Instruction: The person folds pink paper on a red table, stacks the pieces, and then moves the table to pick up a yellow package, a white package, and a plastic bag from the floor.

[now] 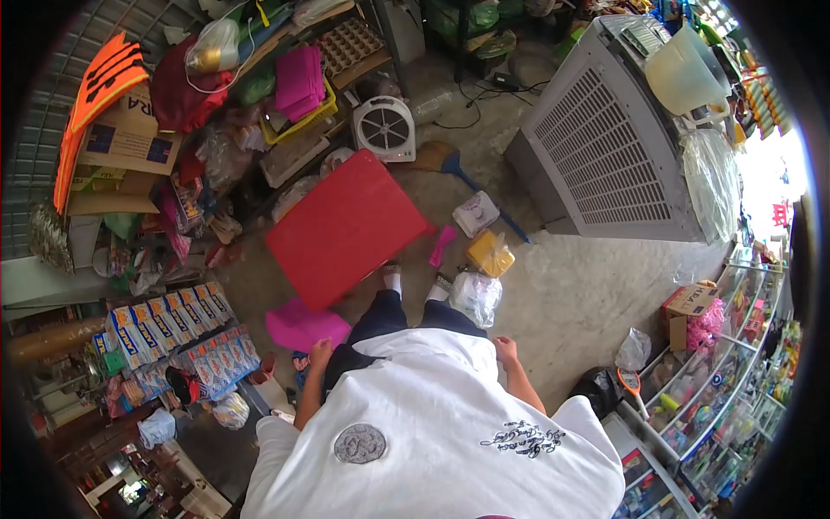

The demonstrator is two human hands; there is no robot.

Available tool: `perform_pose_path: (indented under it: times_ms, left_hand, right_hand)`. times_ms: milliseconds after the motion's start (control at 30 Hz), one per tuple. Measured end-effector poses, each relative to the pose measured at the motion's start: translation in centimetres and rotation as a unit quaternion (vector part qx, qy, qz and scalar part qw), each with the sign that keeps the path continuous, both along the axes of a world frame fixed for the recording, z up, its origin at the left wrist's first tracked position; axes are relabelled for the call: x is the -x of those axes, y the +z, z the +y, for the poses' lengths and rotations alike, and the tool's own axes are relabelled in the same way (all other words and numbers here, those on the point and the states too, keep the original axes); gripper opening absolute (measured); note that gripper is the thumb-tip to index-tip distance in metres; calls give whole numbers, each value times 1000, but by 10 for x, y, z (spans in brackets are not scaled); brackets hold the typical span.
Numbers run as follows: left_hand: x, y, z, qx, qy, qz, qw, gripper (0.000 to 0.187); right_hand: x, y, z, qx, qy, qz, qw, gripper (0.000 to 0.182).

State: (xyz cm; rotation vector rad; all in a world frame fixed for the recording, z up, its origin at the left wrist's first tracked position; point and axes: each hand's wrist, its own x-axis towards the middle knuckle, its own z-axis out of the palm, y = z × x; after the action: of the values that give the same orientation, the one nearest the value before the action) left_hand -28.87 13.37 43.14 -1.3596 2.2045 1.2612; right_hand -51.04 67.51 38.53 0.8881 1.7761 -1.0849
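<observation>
Both of my hands hang low beside my body. My left hand [321, 353] is at my left hip, its fingers curled, close to a magenta plastic sheet [303, 325] on the floor; whether it holds anything is too small to tell. At my right hip, my right hand [505, 349] has loosely curled fingers, and its grip is unclear. In front of my feet stands a red rectangular table [347, 229]. A clear plastic bag [476, 298], a yellow package [490, 253], a white package [475, 214] and a pink strip [442, 246] lie right of it.
A grey air cooler [596, 130] stands at the upper right. Beyond the table are a box fan [384, 128] and a broom [467, 177]. Loaded shelves and a cardboard box [130, 130] line the left; a glass display case [722, 355] is at the right.
</observation>
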Motion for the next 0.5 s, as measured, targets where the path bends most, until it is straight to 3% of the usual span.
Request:
perform_pose_path:
  times_ms: [67, 167, 300, 367, 433, 500]
  left_hand:
    - [-36, -44, -15, 6, -79, 4, 997, 47]
    - [-52, -46, 0, 26, -33, 4, 999, 50]
    - [-52, 2, 25, 45, 2, -38, 998, 47]
    - [-74, -6, 30, 43, 8, -2, 999, 45]
    - [-116, -51, 26, 39, -4, -2, 999, 46]
    - [-115, -44, 30, 26, -23, -5, 999, 46]
  right_hand:
    - [1, -23, 18, 7, -28, -3, 1000, 35]
    - [19, -28, 24, 3, -32, 0, 999, 33]
    - [38, -44, 24, 15, 23, 12, 1000, 32]
    - [52, -45, 12, 18, 41, 18, 999, 33]
    - [65, -39, -5, 13, 54, 15, 998, 33]
    - [70, -34, -25, 25, 45, 26, 998, 33]
